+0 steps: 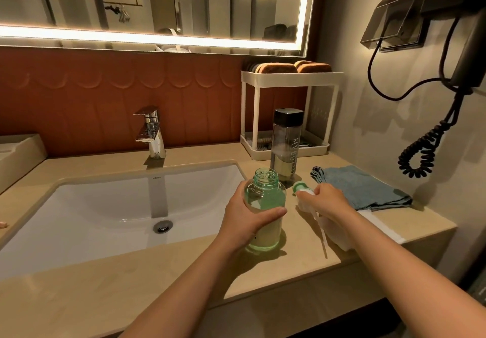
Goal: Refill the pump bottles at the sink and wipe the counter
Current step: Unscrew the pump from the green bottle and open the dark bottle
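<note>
Right of the white basin (118, 206), the left hand (246, 215) grips the uncapped green clear-plastic bottle (265, 198) standing on the beige worktop (289, 256). The right hand (328, 199) pinches the white, green-collared pump head (301, 189). Best to pin the bottle upright and keep the tube level.

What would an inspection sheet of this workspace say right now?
Surface: beige counter around a white sink.
Job's things: green bottle upright, uncapped, partly filled; pump off it, tube trailing toward the person; tall bottle capped, just behind; blue cloth folded at the right.
Clutter: rack with sponges on top.
Hands: left hand grips the green bottle; right hand holds the pump.
Cables: coiled cable hangs from the dryer on the right wall.
Surroundings: faucet, no water seen running; lit mirror above.
</note>
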### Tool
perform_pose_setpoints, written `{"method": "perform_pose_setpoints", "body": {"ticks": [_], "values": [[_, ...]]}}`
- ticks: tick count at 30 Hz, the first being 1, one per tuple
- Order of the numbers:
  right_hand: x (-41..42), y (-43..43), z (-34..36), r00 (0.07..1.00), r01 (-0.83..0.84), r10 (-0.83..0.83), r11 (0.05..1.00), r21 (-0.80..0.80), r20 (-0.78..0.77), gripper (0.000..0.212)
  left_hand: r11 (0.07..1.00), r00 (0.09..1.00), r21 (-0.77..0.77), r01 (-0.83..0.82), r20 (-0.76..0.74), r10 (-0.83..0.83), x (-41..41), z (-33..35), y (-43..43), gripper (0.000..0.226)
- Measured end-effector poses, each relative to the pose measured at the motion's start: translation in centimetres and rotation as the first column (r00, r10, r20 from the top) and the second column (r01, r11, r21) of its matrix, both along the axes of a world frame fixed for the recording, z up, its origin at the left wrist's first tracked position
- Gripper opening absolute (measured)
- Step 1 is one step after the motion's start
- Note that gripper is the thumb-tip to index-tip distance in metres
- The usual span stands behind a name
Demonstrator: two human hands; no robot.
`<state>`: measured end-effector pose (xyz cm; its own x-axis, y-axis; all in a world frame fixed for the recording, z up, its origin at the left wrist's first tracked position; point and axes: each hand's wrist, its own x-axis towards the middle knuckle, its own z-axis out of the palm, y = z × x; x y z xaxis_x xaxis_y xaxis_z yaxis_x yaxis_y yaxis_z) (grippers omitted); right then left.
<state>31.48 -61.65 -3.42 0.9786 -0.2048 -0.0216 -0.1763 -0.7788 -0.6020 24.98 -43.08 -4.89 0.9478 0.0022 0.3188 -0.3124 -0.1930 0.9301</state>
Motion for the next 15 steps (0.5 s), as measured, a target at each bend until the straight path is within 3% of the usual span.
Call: {"method": "perform_pose_setpoints", "body": {"ticks": [8,15], "values": [[2.2,-0.6,2.7,0.979,-0.029,0.013,0.996,0.079,0.203,0.036,0.98,0.989,0.179,-0.09,-0.097,0.108,4.0,0.6,-2.0,0.087],[5.2,-0.1,7.3,0.909,-0.107,0.048,0.987,0.123,0.413,0.064,0.974,0.983,0.219,-0.06,-0.156,0.096,7.1,1.2,-3.0,0.088]]}}
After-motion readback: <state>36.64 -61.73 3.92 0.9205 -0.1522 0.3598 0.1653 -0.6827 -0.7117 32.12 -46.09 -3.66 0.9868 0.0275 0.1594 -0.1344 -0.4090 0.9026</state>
